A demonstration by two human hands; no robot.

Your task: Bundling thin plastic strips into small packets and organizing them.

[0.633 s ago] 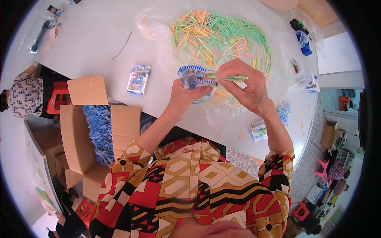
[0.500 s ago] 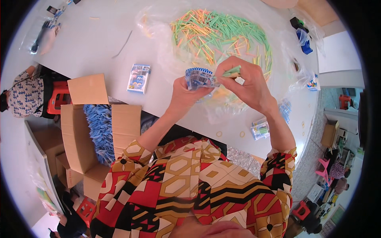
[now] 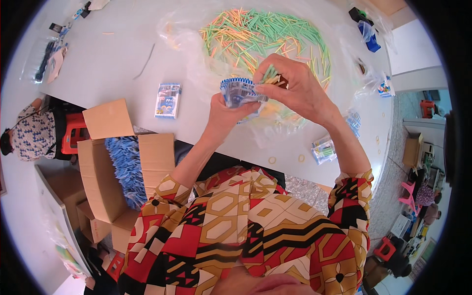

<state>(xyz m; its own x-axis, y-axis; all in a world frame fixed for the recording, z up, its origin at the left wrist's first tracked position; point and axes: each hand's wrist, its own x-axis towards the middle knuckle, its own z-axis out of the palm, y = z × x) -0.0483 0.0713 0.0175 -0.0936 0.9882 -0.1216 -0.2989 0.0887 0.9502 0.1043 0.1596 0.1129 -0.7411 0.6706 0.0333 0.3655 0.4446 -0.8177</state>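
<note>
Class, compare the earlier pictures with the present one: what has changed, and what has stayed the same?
The right hand has moved slightly toward the stick pile, turning its stick bundle from crosswise to a steeper slant. Nothing was visibly taken up or let go. The left hand still holds the packet; the stick pile and cardboard box stay put, though the camera view shifted slightly.

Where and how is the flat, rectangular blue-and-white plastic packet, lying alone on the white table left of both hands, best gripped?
Probably across its middle by the two long edges, coming from above: the packet lies flat on the white table, narrower than long, with both long edges exposed.
</note>
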